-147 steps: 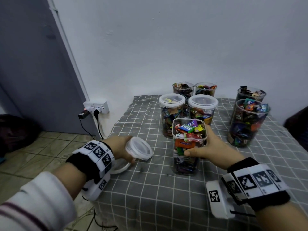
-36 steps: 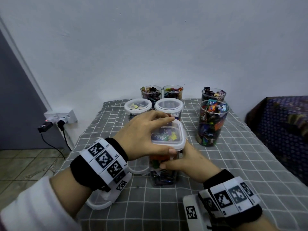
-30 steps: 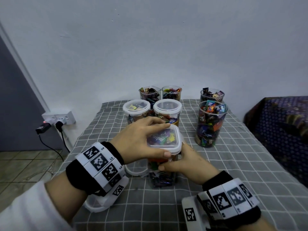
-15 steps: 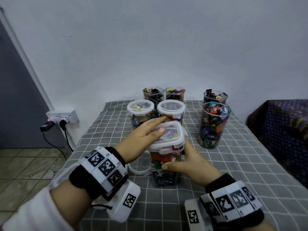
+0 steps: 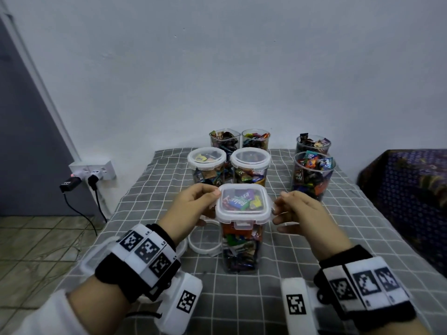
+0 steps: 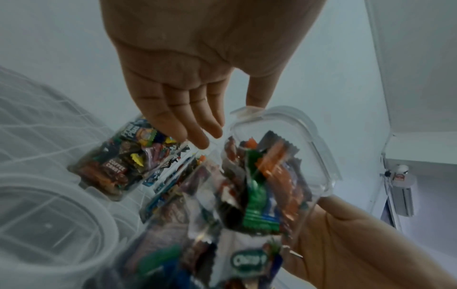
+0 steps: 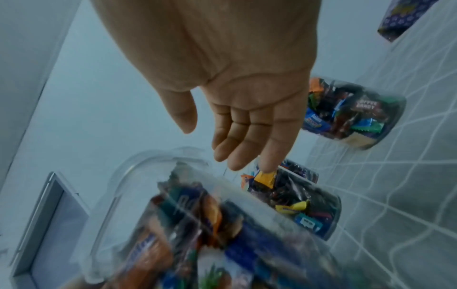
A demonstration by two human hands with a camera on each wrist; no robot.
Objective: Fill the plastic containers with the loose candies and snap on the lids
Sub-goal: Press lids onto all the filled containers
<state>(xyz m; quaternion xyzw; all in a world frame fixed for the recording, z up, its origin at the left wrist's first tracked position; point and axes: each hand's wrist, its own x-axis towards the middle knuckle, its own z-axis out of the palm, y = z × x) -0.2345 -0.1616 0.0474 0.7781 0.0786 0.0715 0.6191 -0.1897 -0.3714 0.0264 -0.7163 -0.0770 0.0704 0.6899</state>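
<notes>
A tall square clear container packed with wrapped candies stands on the grey checked cloth, with its square lid lying on top. My left hand is at the lid's left side, thumb on the lid's far left corner. In the left wrist view its fingers are fairly straight beside the lid's rim. My right hand is at the lid's right side by the side flap. The right wrist view shows it with relaxed fingers, just off the container.
Two round lidded jars stand right behind the container. Several unlidded candy-filled jars stand further back, among them a large one at the right. Loose round lids lie by my left wrist. A wall socket is off the table's left edge.
My left hand has slid from the top of the lid to its left side. My right hand has let go of the container's body and risen to the lid's right side.
</notes>
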